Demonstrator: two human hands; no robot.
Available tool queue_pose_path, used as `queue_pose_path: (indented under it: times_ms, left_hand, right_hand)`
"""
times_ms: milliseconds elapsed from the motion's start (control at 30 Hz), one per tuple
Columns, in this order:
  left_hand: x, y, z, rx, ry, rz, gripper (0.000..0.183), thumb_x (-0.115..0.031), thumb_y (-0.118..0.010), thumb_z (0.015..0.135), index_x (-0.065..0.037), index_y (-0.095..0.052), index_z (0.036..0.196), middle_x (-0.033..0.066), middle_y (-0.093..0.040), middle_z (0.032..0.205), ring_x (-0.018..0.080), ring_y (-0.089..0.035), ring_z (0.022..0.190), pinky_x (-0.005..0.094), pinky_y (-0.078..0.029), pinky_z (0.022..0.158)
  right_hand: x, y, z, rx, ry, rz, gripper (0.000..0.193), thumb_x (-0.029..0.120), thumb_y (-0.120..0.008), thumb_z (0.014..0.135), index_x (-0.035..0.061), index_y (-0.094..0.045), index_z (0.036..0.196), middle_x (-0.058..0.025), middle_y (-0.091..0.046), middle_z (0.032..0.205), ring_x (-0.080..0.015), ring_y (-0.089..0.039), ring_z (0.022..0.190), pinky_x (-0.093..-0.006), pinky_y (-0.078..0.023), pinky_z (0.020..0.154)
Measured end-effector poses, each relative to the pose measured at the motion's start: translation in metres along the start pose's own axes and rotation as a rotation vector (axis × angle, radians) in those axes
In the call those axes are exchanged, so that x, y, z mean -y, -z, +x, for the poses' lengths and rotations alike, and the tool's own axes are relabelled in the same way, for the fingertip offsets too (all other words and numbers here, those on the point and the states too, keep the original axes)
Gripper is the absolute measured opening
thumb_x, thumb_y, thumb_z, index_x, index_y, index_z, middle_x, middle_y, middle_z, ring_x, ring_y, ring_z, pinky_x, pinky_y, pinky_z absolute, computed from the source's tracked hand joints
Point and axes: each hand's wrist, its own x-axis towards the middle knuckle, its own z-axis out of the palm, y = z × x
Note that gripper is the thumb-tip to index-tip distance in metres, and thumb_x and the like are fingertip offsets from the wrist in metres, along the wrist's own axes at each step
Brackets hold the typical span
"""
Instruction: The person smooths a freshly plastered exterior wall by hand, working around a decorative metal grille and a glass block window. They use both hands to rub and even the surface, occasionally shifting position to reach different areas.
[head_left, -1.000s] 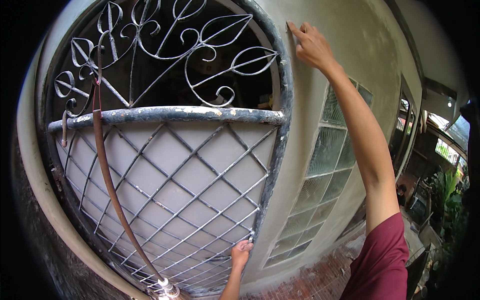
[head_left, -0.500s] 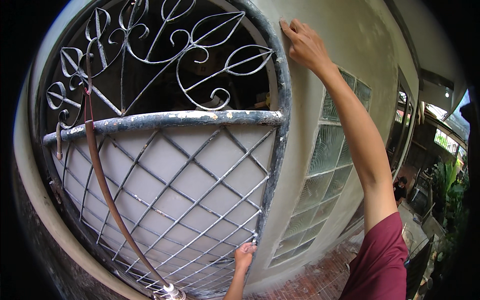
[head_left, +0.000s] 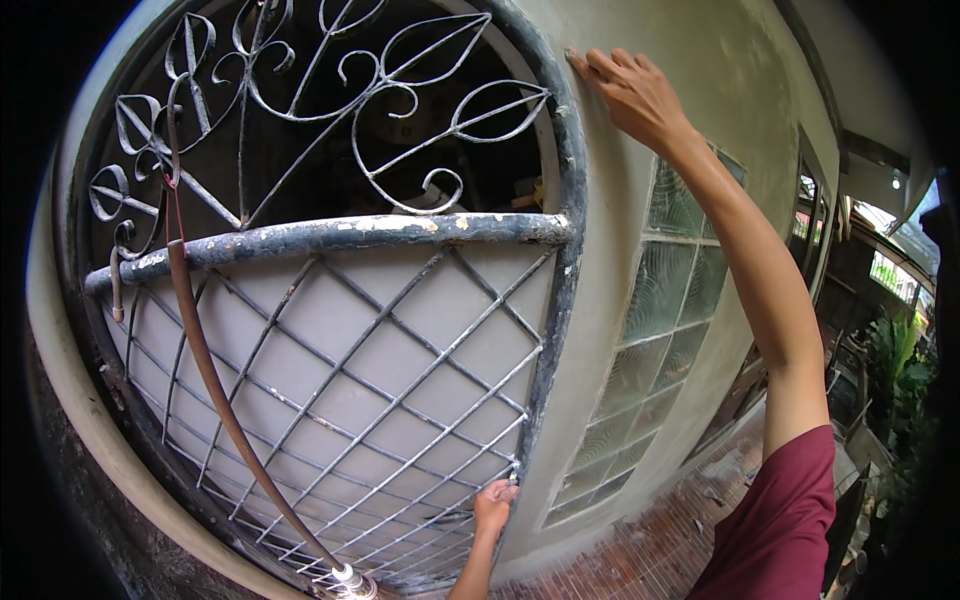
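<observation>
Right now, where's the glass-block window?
The glass-block window is right of center in the head view, in the wall between the gate and your right arm.

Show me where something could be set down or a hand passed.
Likely the red floor between wall and sleeve; a hand might fit above the rail, between scrolls. Crowded: the lattice's right edge, at the left hand.

You are at the exterior of what appears to be a home. Identify it by the scrollwork metal gate point(head_left: 370, 232) in front of you, the plastered wall point(head_left: 725, 95) beside it, and the glass-block window point(head_left: 655, 285). To your right, note the reddish paved floor point(head_left: 625, 550), green plants point(head_left: 890, 350) and a lit lamp point(head_left: 897, 183).
</observation>
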Motion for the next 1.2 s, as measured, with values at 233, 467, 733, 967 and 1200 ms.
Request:
queue_pose_path:
  times_ms: [233, 467, 733, 967, 1200]
  left_hand:
    - [-0.004, -0.003, -0.001, -0.019, 0.005, -0.034, 0.025, -0.003, -0.067, 0.088, 0.005, -0.062, 0.112, 0.0076, -0.070, 0.102, 0.0112, -0.063, 0.090, 0.0241, -0.048, 0.082]
    - [0.001, 0.000, 0.003, -0.022, 0.015, -0.011, 0.029, -0.005, -0.068, 0.087, 0.005, -0.062, 0.113, 0.0085, -0.070, 0.102, 0.0123, -0.064, 0.092, 0.0244, -0.048, 0.083]
    - [0.013, 0.002, 0.008, -0.014, -0.004, -0.041, 0.031, -0.005, -0.069, 0.086, 0.006, -0.062, 0.115, 0.0095, -0.070, 0.104, 0.0138, -0.064, 0.095, 0.0257, -0.048, 0.086]
    - [0.009, 0.002, 0.006, 0.003, -0.018, -0.032, 0.030, -0.005, -0.068, 0.088, 0.006, -0.061, 0.115, 0.0099, -0.070, 0.102, 0.0128, -0.065, 0.091, 0.0246, -0.049, 0.082]
    - [0.004, 0.000, 0.002, -0.016, -0.012, -0.037, 0.029, -0.004, -0.067, 0.088, 0.006, -0.061, 0.115, 0.0099, -0.070, 0.103, 0.0127, -0.064, 0.091, 0.0248, -0.048, 0.082]
  right_hand:
    - [-0.005, 0.020, -0.007, 0.074, -0.143, 0.355, 0.064, -0.001, -0.050, 0.080, 0.0224, -0.051, 0.139, -0.0035, -0.055, 0.109, -0.0221, -0.057, 0.099, -0.0359, -0.051, 0.082]
    - [0.008, 0.018, 0.040, -0.070, -0.326, 0.393, 0.065, 0.000, -0.050, 0.080, 0.0250, -0.051, 0.140, -0.0052, -0.056, 0.111, -0.0241, -0.058, 0.104, -0.0384, -0.052, 0.083]
    - [0.011, 0.011, 0.055, -0.084, -0.082, -0.062, 0.052, 0.005, -0.054, 0.086, 0.0165, -0.053, 0.137, 0.0001, -0.055, 0.109, -0.0168, -0.056, 0.099, -0.0313, -0.047, 0.078]
    - [0.008, 0.010, 0.052, -0.116, 0.116, -0.320, 0.032, 0.016, -0.059, 0.088, 0.0093, -0.066, 0.118, 0.0031, -0.055, 0.107, -0.0106, -0.055, 0.096, -0.0274, -0.045, 0.076]
    - [-0.008, 0.028, 0.048, -0.009, 0.094, -0.179, 0.027, 0.011, -0.059, 0.084, 0.0112, -0.070, 0.109, 0.0029, -0.058, 0.102, -0.0129, -0.055, 0.100, -0.0304, -0.046, 0.079]
